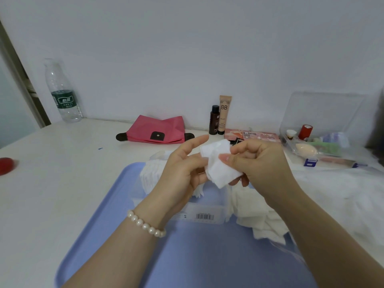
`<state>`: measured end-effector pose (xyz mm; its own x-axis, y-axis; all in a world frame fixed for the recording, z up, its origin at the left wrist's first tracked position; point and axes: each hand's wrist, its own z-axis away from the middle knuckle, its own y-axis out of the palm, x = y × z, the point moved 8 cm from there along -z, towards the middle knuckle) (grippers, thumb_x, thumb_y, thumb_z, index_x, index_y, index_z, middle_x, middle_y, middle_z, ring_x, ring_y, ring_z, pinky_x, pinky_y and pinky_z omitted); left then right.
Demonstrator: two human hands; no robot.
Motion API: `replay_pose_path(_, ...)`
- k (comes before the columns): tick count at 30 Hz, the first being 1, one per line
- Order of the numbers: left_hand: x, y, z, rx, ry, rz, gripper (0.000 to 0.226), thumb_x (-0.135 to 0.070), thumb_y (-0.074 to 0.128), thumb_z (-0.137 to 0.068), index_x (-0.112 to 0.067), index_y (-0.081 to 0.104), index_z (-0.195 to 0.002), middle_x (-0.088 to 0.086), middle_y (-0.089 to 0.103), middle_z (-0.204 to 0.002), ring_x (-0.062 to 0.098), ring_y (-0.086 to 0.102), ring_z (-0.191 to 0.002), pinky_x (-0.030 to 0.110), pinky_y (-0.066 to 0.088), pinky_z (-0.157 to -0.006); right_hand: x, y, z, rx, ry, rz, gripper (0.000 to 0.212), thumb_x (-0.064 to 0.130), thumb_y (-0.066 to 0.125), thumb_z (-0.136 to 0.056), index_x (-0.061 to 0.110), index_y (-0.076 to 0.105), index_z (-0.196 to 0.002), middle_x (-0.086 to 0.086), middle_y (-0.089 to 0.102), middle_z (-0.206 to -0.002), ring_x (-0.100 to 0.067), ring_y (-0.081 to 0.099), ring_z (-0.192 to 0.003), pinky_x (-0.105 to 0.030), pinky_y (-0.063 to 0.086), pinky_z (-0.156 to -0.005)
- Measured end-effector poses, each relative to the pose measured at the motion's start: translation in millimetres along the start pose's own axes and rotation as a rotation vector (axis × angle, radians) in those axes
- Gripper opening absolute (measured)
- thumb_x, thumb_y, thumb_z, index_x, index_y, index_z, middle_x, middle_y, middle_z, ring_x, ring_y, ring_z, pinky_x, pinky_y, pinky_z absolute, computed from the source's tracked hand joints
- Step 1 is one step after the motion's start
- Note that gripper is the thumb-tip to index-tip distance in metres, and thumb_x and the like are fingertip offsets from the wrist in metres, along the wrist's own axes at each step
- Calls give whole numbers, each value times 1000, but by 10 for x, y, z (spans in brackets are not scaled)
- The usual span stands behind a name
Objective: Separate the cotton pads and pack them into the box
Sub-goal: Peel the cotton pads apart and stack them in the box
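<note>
Both hands hold a small stack of white cotton pads [219,163] above the blue tray [99,221]. My left hand [182,171] grips the stack from the left, its index finger stretched out. My right hand [257,161] pinches the top pad with thumb and fingers. Below the hands lies a clear plastic box [199,213] with a barcode label, standing pads packed in its left part [148,177]. A loose heap of cotton pads [257,213] lies on the tray to the right of the box.
A pink pouch [155,130], a dark bottle [214,120], a BB cream tube [224,114] and a palette [255,136] stand near the wall. A clear organizer [324,129] sits far right, a water bottle [62,92] far left, a red object [6,165] at the left edge.
</note>
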<state>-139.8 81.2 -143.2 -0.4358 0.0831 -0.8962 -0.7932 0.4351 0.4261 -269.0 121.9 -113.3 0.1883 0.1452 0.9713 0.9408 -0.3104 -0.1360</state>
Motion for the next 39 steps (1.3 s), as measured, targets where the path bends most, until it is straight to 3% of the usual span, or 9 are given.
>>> replay_pose_path(3, 16, 5, -3, -13, 0, -23, 40, 9, 49, -87, -10, 53, -122, 6, 73, -84, 19, 70, -78, 32, 59, -73, 17, 6, 10, -6, -24, 33, 11, 8, 74, -75, 11, 63, -73, -1, 63, -50, -13, 56, -35, -16, 37, -32)
replay_pose_path(7, 30, -10, -8, -49, -16, -10, 42, 6, 55, -87, -9, 50, -126, 5, 73, -86, 18, 71, -77, 28, 59, -68, 70, 27, 28, -32, -88, 151, 17, 12, 78, -72, 17, 63, -78, -10, 61, -58, -11, 54, -38, -15, 39, -36)
replay_pose_path(11, 28, -40, -9, -86, -47, 85, 42, 5, 52, -89, -10, 48, -129, 12, 70, -94, 20, 71, -74, 31, 60, -65, 142, 14, 53, -80, -155, 300, 27, 19, 83, -65, 20, 56, -70, -9, 62, -57, -13, 57, -41, -26, 48, -47)
replay_pose_path(17, 32, -44, -8, -106, -63, 102, 40, 6, 50, -90, -10, 47, -126, 11, 71, -84, 19, 69, -66, 29, 59, -58, 159, 15, 51, -60, -177, 403, 25, 24, 84, -62, 19, 60, -67, -2, 62, -57, -13, 57, -48, -36, 55, -60)
replay_pose_path(23, 105, -98, -24, -130, -103, 70, 37, 3, 50, -91, -7, 46, -126, 11, 72, -87, 20, 69, -71, 31, 60, -64, 292, 84, 127, -106, -455, 628, 25, 25, 83, -64, 21, 59, -61, 6, 54, -71, -3, 44, -64, -17, 34, -60)
replay_pose_path(26, 88, -129, -35, -156, -47, -65, 38, 6, 50, -90, -13, 46, -123, 1, 74, -82, 18, 71, -77, 31, 59, -69, 347, 30, 129, -68, -425, 306, 21, 16, 80, -68, 12, 60, -62, -3, 62, -65, -7, 51, -59, -20, 44, -58)
replay_pose_path(30, 95, -123, -46, -147, -36, -68, 35, 0, 50, -93, -13, 45, -125, 16, 69, -104, 27, 68, -88, 34, 59, -73, 138, 39, 50, 57, -35, -287, 16, 9, 67, -75, 4, 52, -72, -9, 66, -59, -21, 65, -50, -25, 53, -46)
replay_pose_path(33, 73, -101, -41, -120, -19, -35, 35, 0, 51, -93, -13, 45, -125, 13, 70, -98, 21, 69, -78, 31, 59, -69, -10, 104, 42, 74, 76, -305, 20, 1, 60, -85, 9, 44, -77, -10, 67, -57, -24, 65, -46, -22, 49, -39)
replay_pose_path(39, 56, -80, -36, -91, -22, -31, 39, 1, 53, -90, -12, 45, -126, 16, 69, -97, 24, 69, -79, 34, 59, -73, -16, 123, 45, 44, -31, -75, 21, 2, 61, -86, 9, 42, -83, -21, 66, -60, -23, 61, -41, -25, 47, -38)
